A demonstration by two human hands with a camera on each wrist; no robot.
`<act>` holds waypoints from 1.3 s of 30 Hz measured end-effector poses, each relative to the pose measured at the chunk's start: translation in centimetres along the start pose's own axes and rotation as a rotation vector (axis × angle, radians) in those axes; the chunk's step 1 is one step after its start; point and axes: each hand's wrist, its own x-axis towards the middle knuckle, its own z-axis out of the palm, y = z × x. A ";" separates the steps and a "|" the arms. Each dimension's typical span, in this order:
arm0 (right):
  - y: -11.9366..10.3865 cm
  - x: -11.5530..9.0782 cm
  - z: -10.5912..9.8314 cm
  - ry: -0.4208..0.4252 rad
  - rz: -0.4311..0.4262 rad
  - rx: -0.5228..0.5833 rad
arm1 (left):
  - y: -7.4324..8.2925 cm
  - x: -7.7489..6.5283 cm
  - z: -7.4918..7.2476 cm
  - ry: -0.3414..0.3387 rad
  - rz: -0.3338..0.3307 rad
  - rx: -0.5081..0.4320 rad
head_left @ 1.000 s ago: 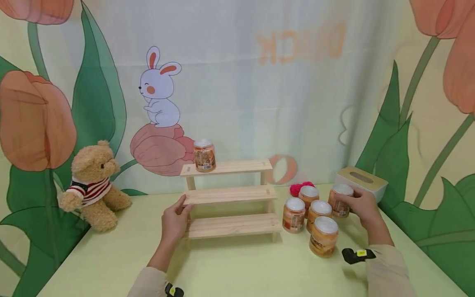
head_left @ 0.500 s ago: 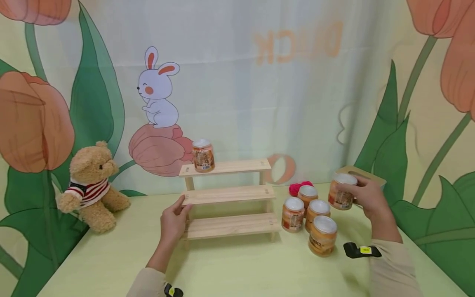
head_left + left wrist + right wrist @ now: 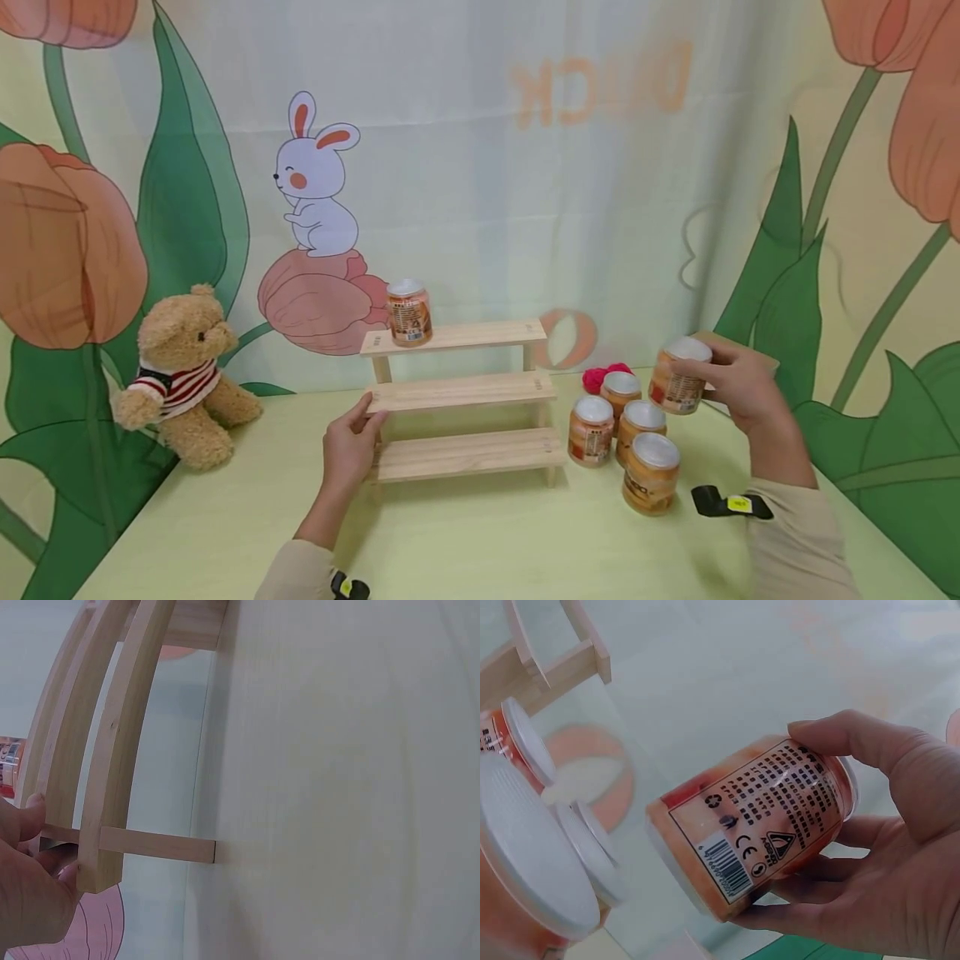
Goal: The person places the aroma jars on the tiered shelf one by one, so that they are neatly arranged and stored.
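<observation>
Your left hand (image 3: 348,446) pinches the left end of the middle board of the three-tier wooden display rack (image 3: 461,392), thumb and fingers at its edge; that hold likely steadies the light-looking frame on the table (image 3: 480,550). Your right hand (image 3: 742,392) grips an orange-labelled jar (image 3: 750,825) around its upper body, thumb on one side and fingers on the other, so the base stays free; the jar appears lifted and slightly tilted, just beyond the four standing jars (image 3: 650,479) right of the rack (its barcode faces your wrist camera). Those four are clustered near each other with their pale lids up, which probably makes each easy to take from above; another matching jar (image 3: 410,317) stands upright near the top tier's left end, leaving bare board to its right; a teddy bear (image 3: 183,375) sits well apart at far left.
</observation>
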 end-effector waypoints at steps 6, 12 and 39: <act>-1.0 0.0 1.6 -0.066 -0.007 -0.034 | 0.1 -0.1 -0.1 -0.002 0.003 0.000; -1.9 0.0 3.7 -0.166 0.011 -0.023 | 0.1 -0.1 -0.2 -0.005 -0.001 0.008; -3.9 -0.6 10.9 -0.228 0.005 0.090 | 0.2 -0.2 0.0 0.011 0.006 -0.006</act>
